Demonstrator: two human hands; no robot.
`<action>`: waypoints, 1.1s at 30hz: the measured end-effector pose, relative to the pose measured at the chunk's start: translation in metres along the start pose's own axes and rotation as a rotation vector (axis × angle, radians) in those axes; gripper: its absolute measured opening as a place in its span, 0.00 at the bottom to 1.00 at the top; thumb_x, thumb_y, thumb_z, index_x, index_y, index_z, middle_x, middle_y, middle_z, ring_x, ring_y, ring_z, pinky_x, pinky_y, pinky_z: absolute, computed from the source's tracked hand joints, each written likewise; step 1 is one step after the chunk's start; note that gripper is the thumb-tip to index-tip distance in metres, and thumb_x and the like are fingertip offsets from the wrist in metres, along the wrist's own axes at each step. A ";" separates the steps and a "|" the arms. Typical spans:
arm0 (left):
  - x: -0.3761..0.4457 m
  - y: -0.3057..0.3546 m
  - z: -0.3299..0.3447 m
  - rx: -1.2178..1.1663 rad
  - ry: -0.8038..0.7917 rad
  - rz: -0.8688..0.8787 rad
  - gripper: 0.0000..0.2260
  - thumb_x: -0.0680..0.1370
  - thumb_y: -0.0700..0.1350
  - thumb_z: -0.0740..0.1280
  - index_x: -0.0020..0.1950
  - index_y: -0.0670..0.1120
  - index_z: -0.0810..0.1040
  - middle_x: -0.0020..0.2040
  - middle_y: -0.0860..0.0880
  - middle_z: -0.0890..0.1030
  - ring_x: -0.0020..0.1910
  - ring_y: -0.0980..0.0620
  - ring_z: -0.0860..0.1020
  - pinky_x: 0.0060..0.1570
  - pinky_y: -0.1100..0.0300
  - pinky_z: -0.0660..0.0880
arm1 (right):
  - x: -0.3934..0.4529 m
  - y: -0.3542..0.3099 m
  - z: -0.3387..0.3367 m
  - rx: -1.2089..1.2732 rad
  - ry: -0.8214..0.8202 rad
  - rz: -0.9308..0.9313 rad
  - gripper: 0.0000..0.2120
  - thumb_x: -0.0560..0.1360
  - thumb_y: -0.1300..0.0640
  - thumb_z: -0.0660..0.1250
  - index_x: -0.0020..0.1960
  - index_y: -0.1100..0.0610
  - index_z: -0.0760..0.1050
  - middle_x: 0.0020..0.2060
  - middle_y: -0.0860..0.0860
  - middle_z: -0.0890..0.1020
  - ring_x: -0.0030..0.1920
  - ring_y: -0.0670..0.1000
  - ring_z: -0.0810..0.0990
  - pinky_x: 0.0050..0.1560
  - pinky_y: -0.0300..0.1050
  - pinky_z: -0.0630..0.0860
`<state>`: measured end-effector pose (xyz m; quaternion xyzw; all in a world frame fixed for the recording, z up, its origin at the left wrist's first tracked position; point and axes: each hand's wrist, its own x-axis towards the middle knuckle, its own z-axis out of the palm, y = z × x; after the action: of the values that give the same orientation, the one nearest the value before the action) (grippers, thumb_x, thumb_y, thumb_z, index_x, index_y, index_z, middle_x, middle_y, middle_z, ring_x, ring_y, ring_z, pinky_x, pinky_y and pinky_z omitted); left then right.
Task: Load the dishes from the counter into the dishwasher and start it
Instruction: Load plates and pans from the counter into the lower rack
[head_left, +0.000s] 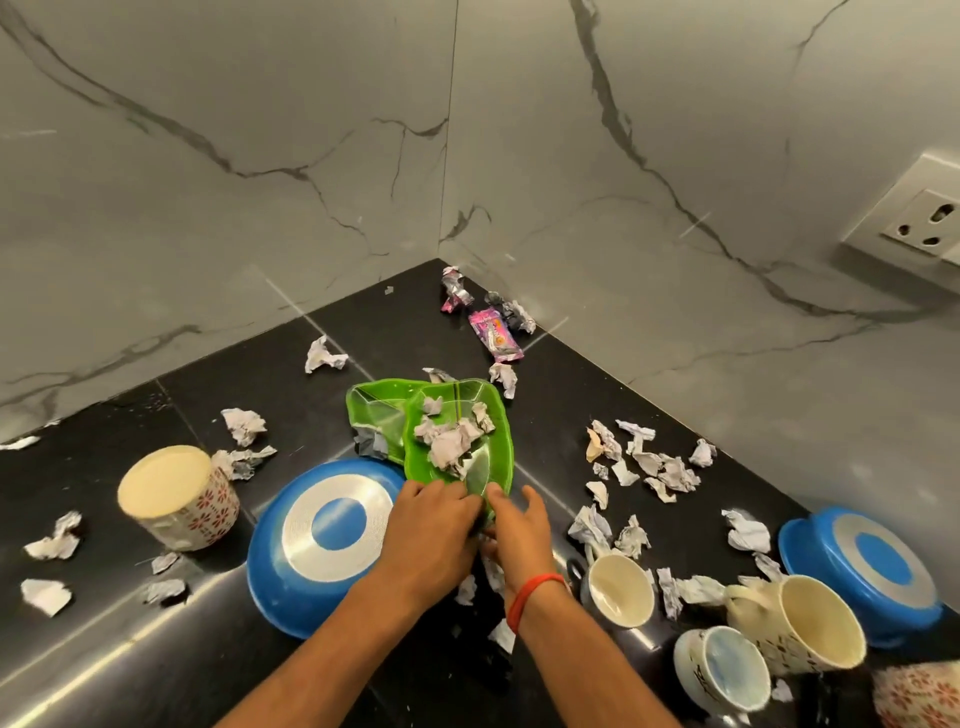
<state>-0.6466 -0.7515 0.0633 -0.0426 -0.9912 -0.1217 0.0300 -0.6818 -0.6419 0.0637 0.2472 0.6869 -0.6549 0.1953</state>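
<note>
Two green leaf-shaped plates (500, 457) lie stacked at the middle of the black counter (270, 364), the upper one holding several crumpled paper scraps (451, 441). My left hand (434, 525) and my right hand (514, 519) both grip the near edge of the upper green plate. A blue bowl (291, 571) lies upside down just left of my left hand. Another upturned blue bowl (852, 571) sits at the right. Three mugs lie on their sides near my right arm: a white one (618, 590), a patterned one (810, 623) and a blue-lined one (727, 667).
A red-flowered cup (179, 499) lies tipped at the left. Crumpled paper (660, 467) and a pink wrapper (493, 332) are scattered over the counter. Marble walls meet in a corner behind, with a wall socket (919, 218) at the right. Another flowered dish (919, 696) shows at the bottom right.
</note>
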 end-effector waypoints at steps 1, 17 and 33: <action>0.000 0.001 -0.002 -0.050 0.029 0.009 0.06 0.68 0.51 0.69 0.43 0.54 0.79 0.39 0.55 0.77 0.41 0.49 0.78 0.40 0.53 0.66 | 0.001 -0.003 0.000 0.040 -0.008 0.004 0.26 0.77 0.50 0.69 0.72 0.56 0.69 0.58 0.57 0.82 0.54 0.55 0.82 0.53 0.54 0.81; -0.032 0.020 -0.031 -0.522 0.205 0.021 0.23 0.79 0.49 0.69 0.73 0.57 0.72 0.68 0.60 0.71 0.67 0.58 0.70 0.65 0.60 0.72 | -0.023 -0.090 -0.048 -0.739 0.208 -0.780 0.12 0.79 0.58 0.65 0.38 0.59 0.77 0.31 0.54 0.76 0.33 0.54 0.73 0.35 0.52 0.69; -0.030 0.107 -0.047 -0.870 0.158 0.129 0.21 0.80 0.47 0.70 0.72 0.58 0.73 0.63 0.58 0.74 0.64 0.61 0.74 0.60 0.72 0.69 | -0.097 -0.090 -0.206 -0.234 0.401 -0.583 0.14 0.78 0.61 0.67 0.33 0.61 0.76 0.27 0.50 0.75 0.32 0.51 0.73 0.36 0.53 0.73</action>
<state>-0.6050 -0.6621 0.1319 -0.1034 -0.8376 -0.5283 0.0926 -0.6465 -0.4467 0.2073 0.1406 0.8233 -0.5386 -0.1111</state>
